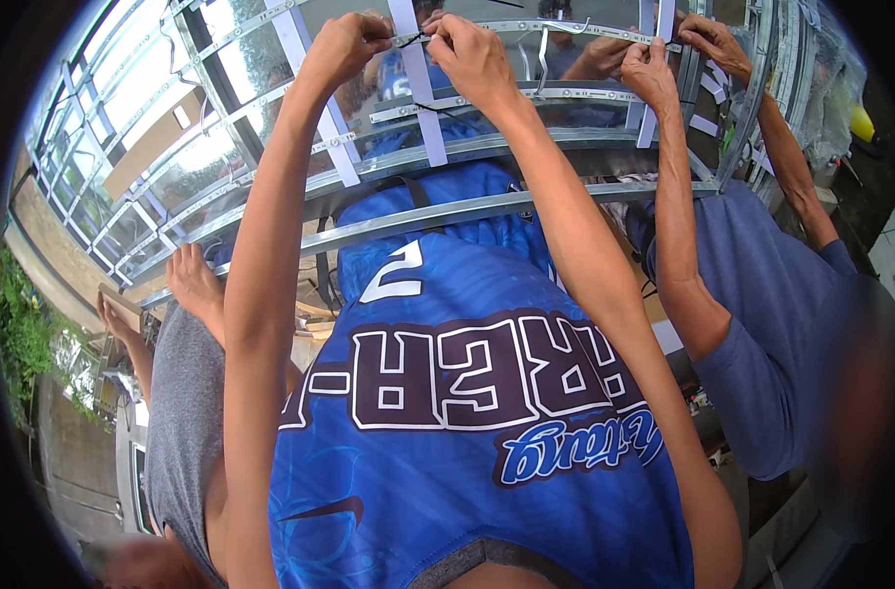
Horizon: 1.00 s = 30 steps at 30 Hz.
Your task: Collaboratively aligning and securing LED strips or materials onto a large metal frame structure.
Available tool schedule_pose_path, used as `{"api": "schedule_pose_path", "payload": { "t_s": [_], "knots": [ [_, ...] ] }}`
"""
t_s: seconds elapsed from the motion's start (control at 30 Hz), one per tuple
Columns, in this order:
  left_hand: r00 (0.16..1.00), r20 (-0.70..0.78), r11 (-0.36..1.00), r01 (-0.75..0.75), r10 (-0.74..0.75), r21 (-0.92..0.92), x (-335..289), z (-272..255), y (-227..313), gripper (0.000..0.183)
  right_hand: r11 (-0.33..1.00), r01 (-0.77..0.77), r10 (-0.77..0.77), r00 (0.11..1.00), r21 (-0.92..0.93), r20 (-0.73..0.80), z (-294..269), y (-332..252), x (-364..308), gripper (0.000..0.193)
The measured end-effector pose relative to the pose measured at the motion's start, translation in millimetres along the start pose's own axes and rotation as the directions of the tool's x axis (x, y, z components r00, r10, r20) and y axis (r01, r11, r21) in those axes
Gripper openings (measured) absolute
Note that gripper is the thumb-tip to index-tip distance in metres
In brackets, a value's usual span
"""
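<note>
A thin black cable tie (415, 39) crosses where a light strip (514, 26) with small round lamps meets a white upright slat (427, 128). My left hand (349, 46) is closed at the left side of this crossing, its fingertips pinched at the tie. From the right, my right hand (470, 61) pinches the tie's other side. What exactly lies between the fingertips is partly hidden. Lower on the same slat, another black tie (425, 107) sits at a second light strip (393, 115). Behind the strips is a shiny, mirror-like panel.
A metal frame (526, 200) runs across in front of my body. At right, a person in a blue shirt (737, 285) has both hands (650, 74) at another white slat (648, 128). At left, a person in grey (184, 422) rests a hand (194, 282) on the frame. Clear plastic wrap (828, 83) hangs far right.
</note>
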<state>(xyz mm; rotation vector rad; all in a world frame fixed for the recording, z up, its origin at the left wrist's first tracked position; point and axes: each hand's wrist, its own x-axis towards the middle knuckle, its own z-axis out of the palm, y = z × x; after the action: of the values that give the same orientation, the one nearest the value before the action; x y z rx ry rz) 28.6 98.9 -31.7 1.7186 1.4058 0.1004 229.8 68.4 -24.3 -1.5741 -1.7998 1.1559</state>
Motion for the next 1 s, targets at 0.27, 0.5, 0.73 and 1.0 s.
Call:
{"api": "schedule_pose_path", "payload": {
  "t_s": [0.27,0.5,0.73,1.0],
  "knots": [
    [1.0,-0.01,0.999,0.006,-0.006,-0.034,-2.0,0.8,-2.8,0.022,1.0,0.007,-0.007,1.0,-0.001,-0.018,3.0,-2.2,1.8,0.016],
    [1.0,-0.005,1.0,-0.002,0.002,-0.014,-0.1,-0.5,-3.9,0.021,0.999,-0.031,0.031,0.999,0.017,-0.01,-1.1,-6.3,3.2,0.017],
    [0.995,-0.04,0.975,0.077,-0.087,-0.208,7.4,-6.3,34.7,0.02,0.998,-0.026,0.024,0.999,-0.056,-0.038,-4.0,-3.5,2.0,0.015],
    [0.995,0.022,0.971,-0.091,0.098,-0.219,19.9,8.9,25.2,0.016,1.0,0.022,-0.022,0.994,0.002,-0.105,0.3,-12.1,-2.5,0.018]
  ]
}}
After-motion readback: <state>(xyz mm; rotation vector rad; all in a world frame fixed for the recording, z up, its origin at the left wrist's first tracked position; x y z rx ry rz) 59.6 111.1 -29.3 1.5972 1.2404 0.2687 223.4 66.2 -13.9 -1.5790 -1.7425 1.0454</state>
